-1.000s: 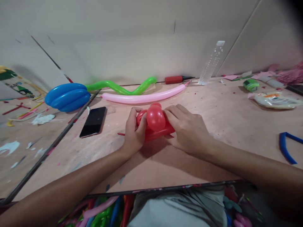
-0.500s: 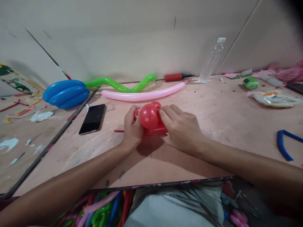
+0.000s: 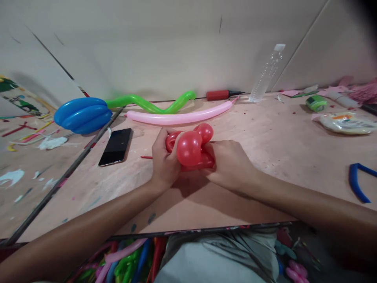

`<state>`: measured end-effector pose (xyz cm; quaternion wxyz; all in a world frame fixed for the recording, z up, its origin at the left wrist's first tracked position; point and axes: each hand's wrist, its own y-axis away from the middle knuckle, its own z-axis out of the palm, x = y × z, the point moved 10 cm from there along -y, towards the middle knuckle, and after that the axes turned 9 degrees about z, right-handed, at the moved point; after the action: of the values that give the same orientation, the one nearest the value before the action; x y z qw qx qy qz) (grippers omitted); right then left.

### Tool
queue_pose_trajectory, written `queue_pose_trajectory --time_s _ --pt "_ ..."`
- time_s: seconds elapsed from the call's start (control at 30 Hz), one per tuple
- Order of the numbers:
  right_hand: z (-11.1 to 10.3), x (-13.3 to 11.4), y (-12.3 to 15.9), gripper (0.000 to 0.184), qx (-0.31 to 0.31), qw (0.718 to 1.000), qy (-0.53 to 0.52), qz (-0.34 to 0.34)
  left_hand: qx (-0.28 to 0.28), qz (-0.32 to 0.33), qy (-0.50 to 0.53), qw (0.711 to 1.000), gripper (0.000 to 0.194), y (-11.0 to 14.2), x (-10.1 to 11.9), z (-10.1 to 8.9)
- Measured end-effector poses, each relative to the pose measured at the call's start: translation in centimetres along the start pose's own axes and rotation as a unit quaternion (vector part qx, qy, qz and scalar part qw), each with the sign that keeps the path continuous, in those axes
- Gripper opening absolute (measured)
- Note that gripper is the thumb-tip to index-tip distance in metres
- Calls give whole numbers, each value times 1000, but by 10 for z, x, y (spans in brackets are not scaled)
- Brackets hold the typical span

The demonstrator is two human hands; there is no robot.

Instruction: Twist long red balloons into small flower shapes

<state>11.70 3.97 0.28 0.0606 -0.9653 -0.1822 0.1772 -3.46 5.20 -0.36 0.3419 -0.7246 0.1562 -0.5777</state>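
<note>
A red balloon (image 3: 189, 148), twisted into several round bubbles, is between my two hands just above the table. My left hand (image 3: 165, 159) wraps round its left side, thumb toward me. From behind that hand the thin red tail (image 3: 146, 157) pokes out to the left. My right hand (image 3: 231, 162) is closed on the balloon's right side, its fingertips hidden behind the bubbles and the hand itself. Behind my hands lies a long pink balloon (image 3: 179, 118), and a green balloon (image 3: 159, 109) with a blue bulbous end (image 3: 83, 115) stretches along the wall.
A phone (image 3: 116, 147) lies left of my hands. Along the wall are a red hand pump (image 3: 217, 95) and a clear bottle (image 3: 266, 74). At right sit a packet of wipes (image 3: 347, 122), a green roll (image 3: 316, 103) and a bent blue balloon (image 3: 357, 182). Several balloons (image 3: 129, 261) fill the space below the table edge.
The small red bubble at the back has risen and moved right, showing more fully. My right hand has turned, its knuckles now lower and its fingers tucked behind the balloon.
</note>
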Motion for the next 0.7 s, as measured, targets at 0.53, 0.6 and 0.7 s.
queue_pose_trajectory --time_s 0.53,0.6,0.7 --pt "16 -9 3 14 -37 994 89 -47 -24 5 -55 998 16 12 0 4" --pt "15 -7 3 13 -54 996 54 -39 -25 9 -62 998 15 11 3 2" --pt "12 -1 6 14 -97 992 -79 -1 -34 15 -65 997 14 9 8 2"
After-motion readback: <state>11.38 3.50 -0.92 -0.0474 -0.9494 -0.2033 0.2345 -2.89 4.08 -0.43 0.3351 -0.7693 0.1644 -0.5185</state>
